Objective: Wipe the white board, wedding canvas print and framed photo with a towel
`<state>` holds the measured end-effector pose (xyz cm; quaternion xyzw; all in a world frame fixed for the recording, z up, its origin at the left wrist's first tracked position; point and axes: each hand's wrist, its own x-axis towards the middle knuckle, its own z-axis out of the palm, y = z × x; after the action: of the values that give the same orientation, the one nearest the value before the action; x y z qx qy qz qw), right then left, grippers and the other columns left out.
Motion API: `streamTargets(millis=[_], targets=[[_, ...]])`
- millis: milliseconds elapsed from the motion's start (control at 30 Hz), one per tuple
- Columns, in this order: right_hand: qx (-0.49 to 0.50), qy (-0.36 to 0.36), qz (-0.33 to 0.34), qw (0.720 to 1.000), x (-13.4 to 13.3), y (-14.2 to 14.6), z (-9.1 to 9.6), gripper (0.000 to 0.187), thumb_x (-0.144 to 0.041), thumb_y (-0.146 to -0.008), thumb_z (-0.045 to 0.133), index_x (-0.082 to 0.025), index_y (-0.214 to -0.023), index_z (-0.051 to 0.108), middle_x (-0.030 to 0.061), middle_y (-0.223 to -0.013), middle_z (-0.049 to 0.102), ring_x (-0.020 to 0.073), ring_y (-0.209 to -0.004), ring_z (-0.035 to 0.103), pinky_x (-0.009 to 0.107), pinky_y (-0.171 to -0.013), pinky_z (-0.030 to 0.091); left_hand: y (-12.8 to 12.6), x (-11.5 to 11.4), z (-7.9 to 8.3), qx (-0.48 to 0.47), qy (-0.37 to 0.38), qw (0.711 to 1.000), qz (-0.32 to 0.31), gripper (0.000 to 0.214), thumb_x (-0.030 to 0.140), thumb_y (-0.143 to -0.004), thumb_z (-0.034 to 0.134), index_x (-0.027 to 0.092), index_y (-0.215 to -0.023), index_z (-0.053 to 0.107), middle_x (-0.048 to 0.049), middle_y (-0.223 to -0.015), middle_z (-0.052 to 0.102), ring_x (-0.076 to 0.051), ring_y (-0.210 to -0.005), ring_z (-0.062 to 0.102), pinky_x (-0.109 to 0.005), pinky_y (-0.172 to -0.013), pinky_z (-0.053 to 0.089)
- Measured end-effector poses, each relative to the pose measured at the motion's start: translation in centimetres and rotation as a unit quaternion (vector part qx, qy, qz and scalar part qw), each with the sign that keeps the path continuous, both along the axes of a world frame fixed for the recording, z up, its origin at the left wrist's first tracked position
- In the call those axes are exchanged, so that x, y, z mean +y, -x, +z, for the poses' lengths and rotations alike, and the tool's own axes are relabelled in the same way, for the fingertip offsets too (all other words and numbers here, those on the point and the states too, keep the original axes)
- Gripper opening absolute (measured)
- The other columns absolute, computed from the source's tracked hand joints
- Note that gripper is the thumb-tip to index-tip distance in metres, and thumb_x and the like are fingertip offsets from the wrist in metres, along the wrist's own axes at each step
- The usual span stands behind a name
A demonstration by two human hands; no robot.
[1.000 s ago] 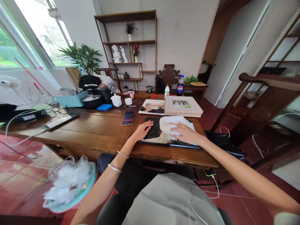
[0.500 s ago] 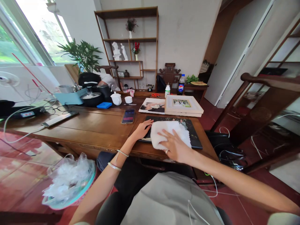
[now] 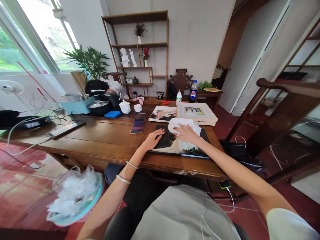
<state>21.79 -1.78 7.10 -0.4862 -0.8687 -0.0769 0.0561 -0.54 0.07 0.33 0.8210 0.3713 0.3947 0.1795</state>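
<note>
A dark picture panel (image 3: pixel 166 141) with a pale dress-like shape lies flat on the wooden table (image 3: pixel 107 140). At its far side, a white cloth (image 3: pixel 176 124) is bunched under my right hand (image 3: pixel 188 134), whose fingers press and hold it. The cloth's frilled edge reaches down over the panel's right part. My left hand (image 3: pixel 153 139) rests on the panel's left edge, fingers stretched out and holding nothing. A phone (image 3: pixel 137 126) lies to the left of that hand.
Behind the panel lie a picture print (image 3: pixel 162 114) and a white framed picture (image 3: pixel 210 115). Further back stand a white bottle (image 3: pixel 179 97) and a cola bottle (image 3: pixel 193 91). A white teapot (image 3: pixel 124 107), small cup (image 3: pixel 137 108) and blue box (image 3: pixel 112 114) stand left. A bag-filled basket (image 3: pixel 76 196) is below.
My right hand has slid the white cloth away from me to the panel's far edge, uncovering the near part of the picture. My left hand stays at the left edge.
</note>
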Motion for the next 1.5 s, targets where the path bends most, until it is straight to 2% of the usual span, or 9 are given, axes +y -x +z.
streamTargets(millis=[133, 367, 600, 767, 967, 1100, 1233, 1367, 1500], targets=[[-0.021, -0.004, -0.003, 1.0, -2.5, 2.1, 0.0, 0.042, -0.016, -0.081, 0.042, -0.018, -0.121, 0.055, 0.0167, -0.123, 0.055, 0.0331, -0.122, 0.039, 0.055, -0.093, 0.032, 0.0, 0.1, 0.1, -0.01, 0.015, 1.0, -0.005, 0.031, 0.026, -0.086, 0.045, 0.018, -0.108, 0.065, -0.0058, -0.123, 0.061, -0.021, -0.124, 0.048, -0.041, -0.107, 0.034], [-0.026, -0.047, 0.084, 0.995, -10.4, 6.8, -1.6, 0.036, -0.017, -0.082, 0.043, -0.013, -0.112, 0.062, 0.0234, -0.128, 0.048, 0.0401, -0.123, 0.035, 0.06, -0.097, 0.025, 0.1, -0.1, 0.6, -0.037, 0.09, 0.995, 0.022, 0.037, 0.037, -0.089, 0.04, 0.019, -0.11, 0.065, -0.0038, -0.126, 0.059, -0.024, -0.122, 0.05, -0.039, -0.105, 0.037], [0.017, 0.009, 0.185, 0.983, -12.5, 5.1, -0.3, 0.035, -0.016, -0.078, 0.049, -0.013, -0.11, 0.062, 0.0213, -0.129, 0.049, 0.0343, -0.124, 0.039, 0.051, -0.1, 0.029, -0.5, -1.2, 1.5, -0.043, 0.011, 0.999, 0.021, 0.039, 0.036, -0.091, 0.038, 0.015, -0.114, 0.061, -0.0082, -0.126, 0.058, -0.021, -0.119, 0.052, -0.036, -0.105, 0.038], [0.087, 0.093, 0.193, 0.973, -10.1, 1.0, 1.1, 0.034, -0.014, -0.081, 0.044, -0.022, -0.109, 0.062, 0.0068, -0.114, 0.063, 0.0238, -0.111, 0.052, 0.039, -0.096, 0.036, -0.5, -1.4, 1.6, -0.003, 0.001, 1.0, 0.018, 0.035, 0.031, -0.089, 0.041, 0.016, -0.112, 0.063, -0.008, -0.121, 0.062, -0.022, -0.118, 0.053, -0.039, -0.104, 0.039], [0.151, 0.095, 0.081, 0.981, -3.1, -1.5, 0.9, 0.033, -0.03, -0.091, 0.039, -0.021, -0.114, 0.06, 0.0083, -0.113, 0.064, 0.0269, -0.105, 0.057, 0.038, -0.088, 0.042, -0.4, -1.1, 1.2, 0.019, -0.011, 1.0, 0.017, 0.031, 0.027, -0.085, 0.047, 0.018, -0.109, 0.065, -0.006, -0.121, 0.062, -0.021, -0.117, 0.054, -0.04, -0.105, 0.038], [0.172, 0.098, 0.06, 0.978, 1.2, 0.0, 1.3, 0.04, -0.038, -0.093, 0.036, -0.019, -0.122, 0.056, 0.0094, -0.124, 0.059, 0.0275, -0.114, 0.053, 0.037, -0.094, 0.039, -0.4, -1.1, 1.2, 0.022, -0.013, 1.0, 0.016, 0.031, 0.027, -0.085, 0.048, 0.016, -0.109, 0.065, -0.0084, -0.12, 0.063, -0.021, -0.116, 0.055, -0.039, -0.105, 0.038], [0.163, 0.106, 0.074, 0.978, 3.7, 3.2, 1.8, 0.045, -0.038, -0.092, 0.039, -0.016, -0.13, 0.049, 0.0098, -0.136, 0.048, 0.0266, -0.125, 0.043, 0.035, -0.101, 0.033, -0.4, -1.0, 1.1, 0.027, -0.014, 0.999, 0.023, 0.031, 0.027, -0.085, 0.049, 0.014, -0.108, 0.065, -0.0102, -0.12, 0.062, -0.023, -0.116, 0.055, -0.039, -0.104, 0.039], [0.15, 0.126, 0.104, 0.975, 4.7, 5.5, 1.8, 0.043, -0.038, -0.092, 0.041, -0.016, -0.125, 0.054, 0.0098, -0.131, 0.053, 0.027, -0.12, 0.048, 0.037, -0.099, 0.035, -0.3, -0.9, 1.0, 0.031, -0.015, 0.999, 0.034, 0.029, 0.027, -0.085, 0.05, 0.015, -0.105, 0.066, -0.0099, -0.116, 0.064, -0.024, -0.11, 0.058, -0.041, -0.1, 0.042], [0.157, 0.126, 0.118, 0.972, 4.1, 4.2, 1.5, 0.045, -0.04, -0.092, 0.039, -0.016, -0.129, 0.051, 0.01, -0.134, 0.05, 0.0261, -0.123, 0.045, 0.037, -0.1, 0.034, -0.3, -0.9, 1.0, 0.031, -0.012, 0.999, 0.028, 0.03, 0.027, -0.085, 0.049, 0.015, -0.106, 0.066, -0.0102, -0.117, 0.064, -0.024, -0.111, 0.058, -0.039, -0.101, 0.041]])
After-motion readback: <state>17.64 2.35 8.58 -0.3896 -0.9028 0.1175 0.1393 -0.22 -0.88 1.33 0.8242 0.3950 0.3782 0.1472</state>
